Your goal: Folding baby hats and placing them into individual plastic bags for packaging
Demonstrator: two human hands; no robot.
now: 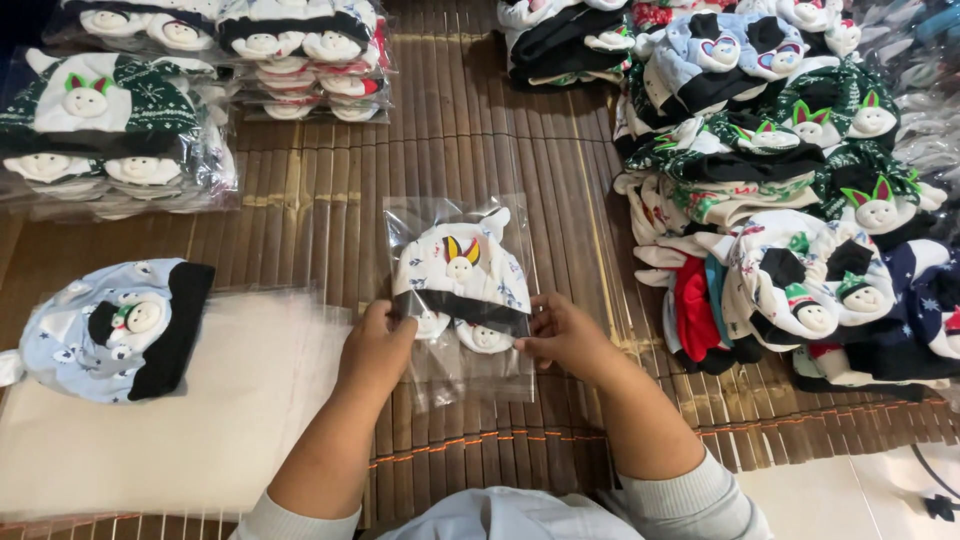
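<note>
Hats filled the scene, and the clear plastic bag at the middle of the bamboo mat served as the landmark. Far left of the bag, at the upper corner, sat stacks of bagged hats, with a second bagged stack just to their right. Left of the bag and nearer the person lay a light blue hat with a black band, resting on a pile of empty clear bags. The left hand pinched the bag's lower left edge with fingers closed on the plastic. Inside the bag lay a white hat with a small doll face, its black band running crosswise near the bag's open end and a second white piece showing below the band. The bag's long axis ran away from the person, with the opening toward the body, so the hat sat just beyond both hands rather than to one side. The right hand gripped the lower right edge at the band, likewise closed on the plastic. Both hands touched the bag at about equal distance from its centre line; neither was clearly nearer. Right of the bag, well apart, rose a loose heap of unbagged hats in green, navy, white and red.
</note>
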